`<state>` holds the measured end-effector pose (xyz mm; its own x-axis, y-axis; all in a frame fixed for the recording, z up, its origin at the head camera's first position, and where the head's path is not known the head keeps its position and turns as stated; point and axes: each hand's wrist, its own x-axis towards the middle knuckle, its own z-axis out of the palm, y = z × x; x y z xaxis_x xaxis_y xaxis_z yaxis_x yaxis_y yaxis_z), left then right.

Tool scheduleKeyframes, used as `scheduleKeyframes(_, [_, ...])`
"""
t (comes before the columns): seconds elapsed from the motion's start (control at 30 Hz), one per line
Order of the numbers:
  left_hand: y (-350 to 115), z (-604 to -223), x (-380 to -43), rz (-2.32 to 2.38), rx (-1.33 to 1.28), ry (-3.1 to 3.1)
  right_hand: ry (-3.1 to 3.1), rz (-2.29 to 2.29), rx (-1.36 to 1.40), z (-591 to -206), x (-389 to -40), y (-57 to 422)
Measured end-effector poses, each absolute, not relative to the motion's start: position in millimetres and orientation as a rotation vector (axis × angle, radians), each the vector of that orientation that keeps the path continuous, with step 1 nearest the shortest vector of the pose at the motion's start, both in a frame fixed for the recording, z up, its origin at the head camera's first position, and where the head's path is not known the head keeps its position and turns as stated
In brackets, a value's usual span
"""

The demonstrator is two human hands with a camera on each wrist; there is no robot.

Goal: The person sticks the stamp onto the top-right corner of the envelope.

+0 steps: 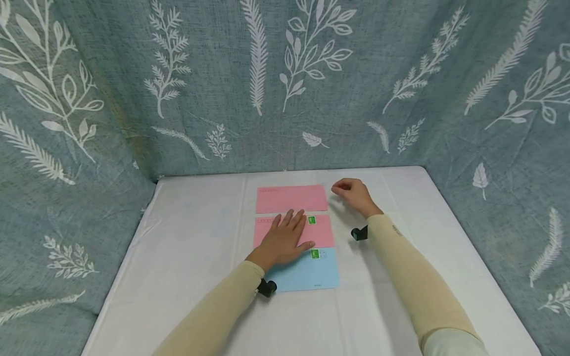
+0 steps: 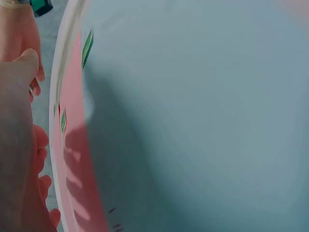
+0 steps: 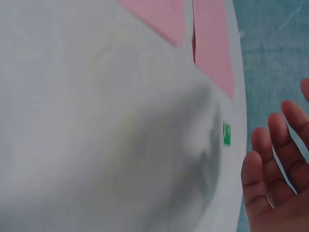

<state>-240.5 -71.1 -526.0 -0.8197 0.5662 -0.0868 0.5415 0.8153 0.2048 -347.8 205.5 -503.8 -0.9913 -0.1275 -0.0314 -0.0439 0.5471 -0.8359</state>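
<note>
Three paper envelopes lie in a column: a far pink envelope (image 1: 307,199), a middle pink envelope (image 1: 321,236) and a near blue envelope (image 1: 307,274). My left hand (image 1: 285,240) rests on the middle one, fingers spread and straight, thumb out toward the blue one. Green stamps sit on the middle envelope (image 1: 311,220) and on the blue one. My right hand (image 1: 354,195) hovers right of the far envelope, fingers loosely bent (image 3: 277,164), nothing seen in it. Near its fingertips, the right wrist view shows a small green stamp (image 3: 227,134) on the table, hidden in the head view.
A white cloth covers the table (image 1: 200,237). Blue-green curtains (image 1: 285,138) with white leaf prints hang along the far edge and both sides. Each wrist wears a small black camera, one (image 1: 267,288) beside the blue envelope.
</note>
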Motion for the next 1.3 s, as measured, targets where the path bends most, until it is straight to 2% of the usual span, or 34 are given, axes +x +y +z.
scheduleKeyframes(0.27, [-75.0,-507.6,-279.9,0.182,0.901,2.824,2.713,-1.341,-0.036,-493.7,-374.3,210.0])
scheduleKeyframes(0.43, [-71.2,-504.6,-293.8,0.234,0.844,2.743,2.694,-1.295,0.029,-504.2,-383.6,209.9])
scheduleKeyframes(0.73, [-60.7,-520.3,-293.8,0.19,0.828,2.675,2.694,-1.243,0.105,-542.0,-380.5,218.3])
scheduleKeyframes(1.3, [-60.0,-516.0,-304.0,0.152,0.79,2.716,2.822,-1.134,0.04,-532.1,-395.7,210.3])
